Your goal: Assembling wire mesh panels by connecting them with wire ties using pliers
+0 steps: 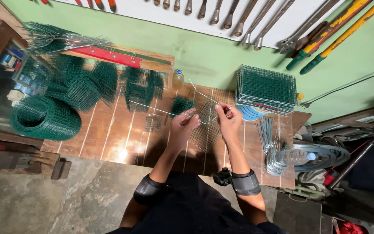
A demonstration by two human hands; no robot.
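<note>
over the middle of the wooden worktop (109, 138) i see both of my hands raised close together, working one piece: the left hand (186, 122) is curled with its fingertips pinching a long bare wire (159, 109) that runs out to the left, and the right hand (229, 118) is closed in a pinch on the far end of that wire where it bends round the edge of a small square mesh panel (205, 125). the panel hangs between the two hands, tilted, just above the boards; i cannot tell whether it touches them. as far as i can judge, the wire follows only part of the panel's edge, with a long straight stretch still free, so the edging looks begun rather than finished. just left of the hands lies a small loose mesh scrap (153, 123). to the right, a neat stack of green mesh panels (266, 90) sits near the wall, and a bundle of bent wire pieces (270, 147) lies at the worktop's right edge beside a clear plastic bottle (297, 157). further left there is a roll of green mesh (44, 118) and heaps of cut green mesh (83, 86). spanners (239, 17) hang on the wall above.
</note>
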